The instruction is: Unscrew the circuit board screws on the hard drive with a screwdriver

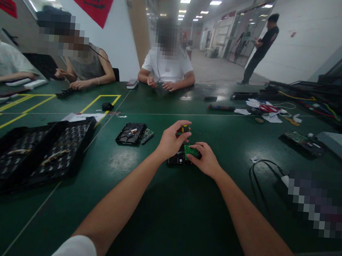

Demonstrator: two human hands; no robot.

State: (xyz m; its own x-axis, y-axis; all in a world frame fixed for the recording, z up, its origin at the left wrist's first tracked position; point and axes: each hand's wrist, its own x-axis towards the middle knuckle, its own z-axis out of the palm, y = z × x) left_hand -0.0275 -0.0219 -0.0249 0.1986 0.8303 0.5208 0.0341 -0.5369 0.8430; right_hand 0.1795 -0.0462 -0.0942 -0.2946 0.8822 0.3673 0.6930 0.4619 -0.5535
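Note:
My left hand is closed around a small screwdriver with a yellow and black handle, held upright over a black hard drive on the green table. My right hand rests on the drive, fingers pressed on its green circuit board. Both hands sit at the table's middle, close together.
A second black hard drive with a green board lies to the left. Black trays stand at the near left. A black cable curls at the right. Other drives, cables and red scissors lie far right. Several people sit across the table; one stands in the corridor.

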